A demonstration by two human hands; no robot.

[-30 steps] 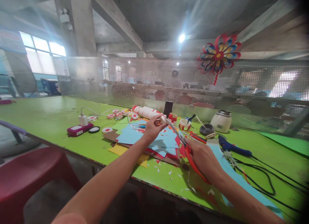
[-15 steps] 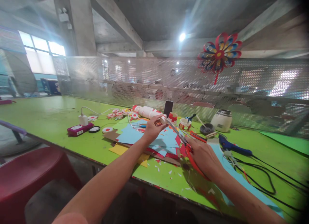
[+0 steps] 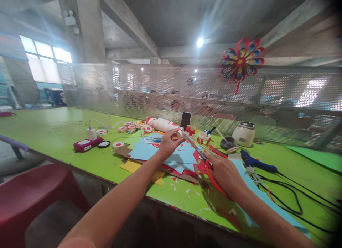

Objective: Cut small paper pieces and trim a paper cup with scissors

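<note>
Between the fingers of my left hand (image 3: 170,144) is a small white paper piece (image 3: 180,134), held up above a stack of light blue paper (image 3: 149,150). My right hand (image 3: 227,173) grips red-handled scissors (image 3: 199,150), whose blade tips reach the edge of the white piece. Whether the blades are fully closed is hard to make out. Small white scraps (image 3: 187,191) and red bits lie on the green table (image 3: 171,201) beneath my hands. Yellow paper (image 3: 130,167) and brown cardboard stick out from under the blue sheets.
A blue glue gun (image 3: 259,162) with black cords lies at right, near a cream jar (image 3: 244,134). Behind the paper are a phone (image 3: 185,120), tape rolls (image 3: 204,137) and a white roll (image 3: 162,124). A purple power strip (image 3: 87,144) sits left; a red stool (image 3: 40,191) stands below.
Very little differs. The view has shifted slightly; both hands, the white paper piece and the scissors keep nearly the same position.
</note>
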